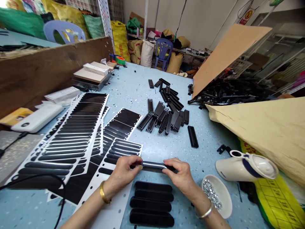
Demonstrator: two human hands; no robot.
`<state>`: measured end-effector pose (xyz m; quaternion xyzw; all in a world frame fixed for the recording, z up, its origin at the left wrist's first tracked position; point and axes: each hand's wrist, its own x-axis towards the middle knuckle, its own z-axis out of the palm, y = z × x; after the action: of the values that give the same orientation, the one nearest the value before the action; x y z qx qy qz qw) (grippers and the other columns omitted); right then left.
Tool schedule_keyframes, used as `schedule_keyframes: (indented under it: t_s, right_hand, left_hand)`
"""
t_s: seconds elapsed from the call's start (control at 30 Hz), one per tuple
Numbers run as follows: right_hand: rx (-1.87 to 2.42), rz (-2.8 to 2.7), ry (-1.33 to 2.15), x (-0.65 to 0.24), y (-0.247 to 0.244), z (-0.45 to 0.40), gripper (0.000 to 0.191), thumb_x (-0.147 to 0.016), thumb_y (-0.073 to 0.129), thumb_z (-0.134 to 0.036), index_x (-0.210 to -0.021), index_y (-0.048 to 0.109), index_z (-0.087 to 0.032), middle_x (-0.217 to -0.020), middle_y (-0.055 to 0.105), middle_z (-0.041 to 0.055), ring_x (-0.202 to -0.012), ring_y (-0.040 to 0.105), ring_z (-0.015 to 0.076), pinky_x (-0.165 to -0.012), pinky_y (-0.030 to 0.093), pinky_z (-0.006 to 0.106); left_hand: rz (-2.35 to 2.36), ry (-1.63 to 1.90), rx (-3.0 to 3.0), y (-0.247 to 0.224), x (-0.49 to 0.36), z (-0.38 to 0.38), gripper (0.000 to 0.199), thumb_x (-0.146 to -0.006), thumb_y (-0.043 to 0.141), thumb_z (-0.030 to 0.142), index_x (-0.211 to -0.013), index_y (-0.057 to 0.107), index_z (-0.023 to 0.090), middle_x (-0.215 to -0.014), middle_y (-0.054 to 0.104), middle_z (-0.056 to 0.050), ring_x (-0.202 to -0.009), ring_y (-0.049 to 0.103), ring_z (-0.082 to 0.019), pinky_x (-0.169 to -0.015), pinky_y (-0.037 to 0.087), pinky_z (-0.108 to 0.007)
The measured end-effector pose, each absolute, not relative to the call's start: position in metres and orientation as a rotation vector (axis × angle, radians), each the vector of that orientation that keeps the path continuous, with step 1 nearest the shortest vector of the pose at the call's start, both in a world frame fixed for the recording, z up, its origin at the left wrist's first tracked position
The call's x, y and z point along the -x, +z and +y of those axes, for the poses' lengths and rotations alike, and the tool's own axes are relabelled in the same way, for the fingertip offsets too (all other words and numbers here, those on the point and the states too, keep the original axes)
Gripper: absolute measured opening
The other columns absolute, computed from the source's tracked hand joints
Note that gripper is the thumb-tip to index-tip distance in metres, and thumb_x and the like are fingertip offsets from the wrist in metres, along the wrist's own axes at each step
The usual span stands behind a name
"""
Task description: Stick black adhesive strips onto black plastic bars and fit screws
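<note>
Here, the left hand [124,170] and right hand [180,174] pinch a glossy black strip [153,165] by its ends; uneven pressure could skew it.

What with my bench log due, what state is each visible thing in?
Held strip, crosswise, glossy on top
Left hand, closed on one end
Right hand, closed on the other end
Four black strips, lying side by side
Front sheet, partly bare
Black plastic parts, scattered loosely
White bowl, holding small metal pieces
Cream bottle, lid on
</note>
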<state>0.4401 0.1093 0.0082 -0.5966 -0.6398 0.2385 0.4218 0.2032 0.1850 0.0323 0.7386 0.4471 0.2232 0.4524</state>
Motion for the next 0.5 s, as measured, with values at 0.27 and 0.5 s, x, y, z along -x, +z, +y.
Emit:
schedule_keyframes:
  t_s: [0.27, 0.5]
  right_hand:
    - [1.530, -1.663, 0.561, -0.4347, 0.0095, 0.1094, 0.017, -0.070, 0.073, -0.012, -0.086, 0.075, -0.019, -0.082, 0.075, 0.0071, -0.075, 0.070, 0.0234, -0.069, 0.057, 0.035]
    - [1.533, -1.680, 0.529, -0.4338, 0.0097, 0.1089, 0.016, -0.071, 0.073, -0.013, -0.086, 0.075, -0.018, -0.082, 0.075, 0.0067, -0.074, 0.069, 0.0227, -0.068, 0.056, 0.035]
  left_hand:
    - [1.092, 0.546, -1.828, 0.0302, -0.2019, 0.1838, 0.016, -0.079, 0.056, 0.022, -0.085, 0.071, 0.020, -0.076, 0.073, 0.001, -0.072, 0.067, -0.017, -0.069, 0.050, -0.027]
    - [1.084, 0.535, -1.829, 0.0354, -0.2034, 0.1852, 0.015, -0.078, 0.057, 0.022, -0.083, 0.071, 0.020, -0.076, 0.072, 0.000, -0.072, 0.066, -0.016, -0.069, 0.050, -0.027]
